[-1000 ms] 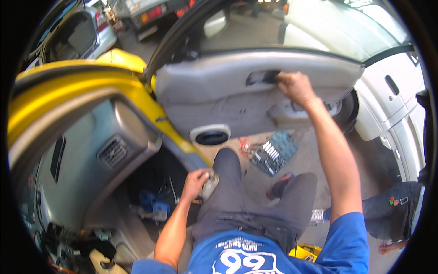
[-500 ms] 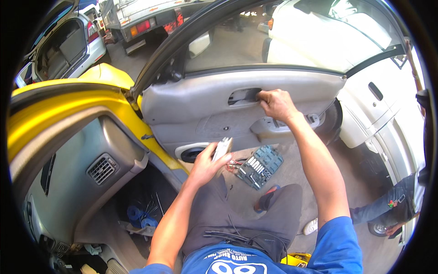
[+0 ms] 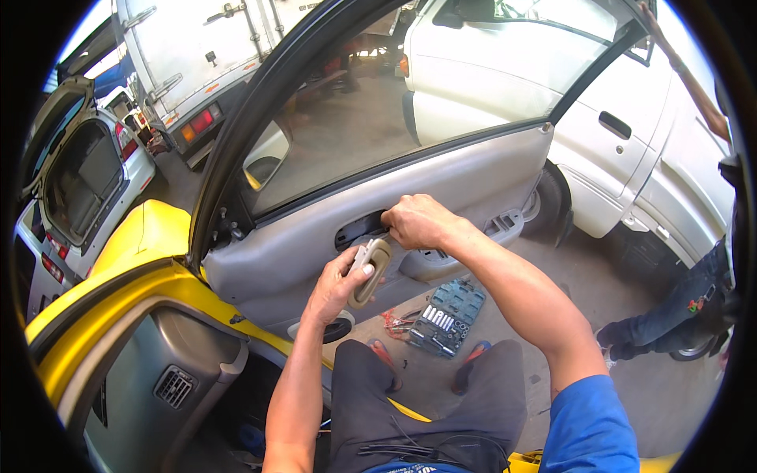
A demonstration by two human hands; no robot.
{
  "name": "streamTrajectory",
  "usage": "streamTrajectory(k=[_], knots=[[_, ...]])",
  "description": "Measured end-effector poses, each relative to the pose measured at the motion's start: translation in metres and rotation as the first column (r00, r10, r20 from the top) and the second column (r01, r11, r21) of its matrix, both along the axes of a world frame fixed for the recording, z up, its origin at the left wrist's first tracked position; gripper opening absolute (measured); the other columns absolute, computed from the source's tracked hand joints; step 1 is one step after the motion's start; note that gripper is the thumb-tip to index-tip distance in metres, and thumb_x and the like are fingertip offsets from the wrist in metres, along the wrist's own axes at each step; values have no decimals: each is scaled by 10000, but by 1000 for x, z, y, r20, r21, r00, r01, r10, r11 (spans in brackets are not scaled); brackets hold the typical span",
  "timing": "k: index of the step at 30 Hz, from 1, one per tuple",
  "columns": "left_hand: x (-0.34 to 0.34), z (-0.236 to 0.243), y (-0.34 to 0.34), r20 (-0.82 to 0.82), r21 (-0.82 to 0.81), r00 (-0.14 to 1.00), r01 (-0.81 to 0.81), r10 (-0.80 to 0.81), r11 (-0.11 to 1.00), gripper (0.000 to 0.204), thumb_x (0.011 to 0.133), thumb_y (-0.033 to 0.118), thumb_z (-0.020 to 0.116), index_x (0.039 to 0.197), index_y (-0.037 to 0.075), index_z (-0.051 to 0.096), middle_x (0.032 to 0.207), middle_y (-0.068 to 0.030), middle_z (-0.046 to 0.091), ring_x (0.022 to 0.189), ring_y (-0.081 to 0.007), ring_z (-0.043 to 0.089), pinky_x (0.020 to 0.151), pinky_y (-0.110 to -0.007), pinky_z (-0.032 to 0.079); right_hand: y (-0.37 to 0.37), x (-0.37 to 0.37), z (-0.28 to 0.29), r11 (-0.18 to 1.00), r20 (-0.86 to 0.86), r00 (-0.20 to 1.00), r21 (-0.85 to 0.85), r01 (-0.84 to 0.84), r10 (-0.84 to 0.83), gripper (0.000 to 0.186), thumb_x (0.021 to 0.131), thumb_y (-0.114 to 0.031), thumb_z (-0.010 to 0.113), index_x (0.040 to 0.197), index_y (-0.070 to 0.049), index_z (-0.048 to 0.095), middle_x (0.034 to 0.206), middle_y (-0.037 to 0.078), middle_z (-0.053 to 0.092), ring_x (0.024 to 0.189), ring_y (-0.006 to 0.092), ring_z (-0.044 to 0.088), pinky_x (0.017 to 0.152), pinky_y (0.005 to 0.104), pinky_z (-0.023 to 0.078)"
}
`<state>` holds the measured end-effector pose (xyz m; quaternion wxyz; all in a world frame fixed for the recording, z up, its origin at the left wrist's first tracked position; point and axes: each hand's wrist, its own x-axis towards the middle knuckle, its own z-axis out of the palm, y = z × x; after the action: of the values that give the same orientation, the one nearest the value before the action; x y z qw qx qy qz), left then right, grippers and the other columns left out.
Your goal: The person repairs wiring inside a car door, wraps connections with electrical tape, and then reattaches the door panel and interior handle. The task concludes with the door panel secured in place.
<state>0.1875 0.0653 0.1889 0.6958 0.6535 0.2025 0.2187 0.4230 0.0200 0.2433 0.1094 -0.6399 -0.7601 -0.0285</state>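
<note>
A beige inside door handle (image 3: 374,273) is pinched between the thumb and fingers of my left hand (image 3: 330,288), just below the oval opening (image 3: 352,233) in the grey door panel (image 3: 264,264). My right hand (image 3: 422,222) is closed at the right end of that opening, its fingertips partly inside. Whatever those fingers grip is hidden. The door stands open, with its window glass (image 3: 339,118) above the panel and an armrest with switch cutouts (image 3: 502,224) under my right forearm.
On the ground below the door lies an open socket set case (image 3: 448,317) beside red wires. The yellow door frame (image 3: 229,311) and dashboard (image 3: 146,370) are on my left. A white vehicle (image 3: 587,158) stands beyond the door; a person's leg (image 3: 670,303) is at right.
My left hand has raised the handle close to the opening and turned it so its beige face shows. My right hand remains at the opening's right end. The view has tilted and shifted.
</note>
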Motion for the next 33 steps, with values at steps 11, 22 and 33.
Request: streamTrajectory(k=[11, 22, 33], knots=[[16, 12, 0, -274, 490, 946, -20, 176, 871, 903, 791, 371, 877, 1509, -16, 489, 1363, -290, 664, 1262, -370, 669, 1088, -449, 511, -3, 8, -51, 900, -189, 974, 434, -35, 129, 98, 879, -178, 697, 837, -90, 684, 724, 128, 709, 696, 368, 722, 608, 485, 571], [23, -22, -25, -88, 48, 984, -150, 154, 987, 746, 945, 342, 758, 1489, -78, 469, 1327, -195, 651, 1189, -246, 648, 1055, -395, 511, -1, 25, -2, 977, -147, 967, 2, -212, 210, 270, 863, -90, 658, 1110, -35, 754, 778, 190, 728, 704, 382, 718, 690, 477, 594], [41, -31, -38, 134, -159, 951, -257, 278, 953, 933, 905, 397, 838, 1544, -87, 361, 1392, -250, 547, 1239, -291, 604, 1068, -398, 494, 5, 17, 41, 934, -113, 979, -299, -195, 168, 467, 809, -32, 625, 1264, -16, 728, 766, 236, 710, 691, 403, 703, 706, 476, 584]])
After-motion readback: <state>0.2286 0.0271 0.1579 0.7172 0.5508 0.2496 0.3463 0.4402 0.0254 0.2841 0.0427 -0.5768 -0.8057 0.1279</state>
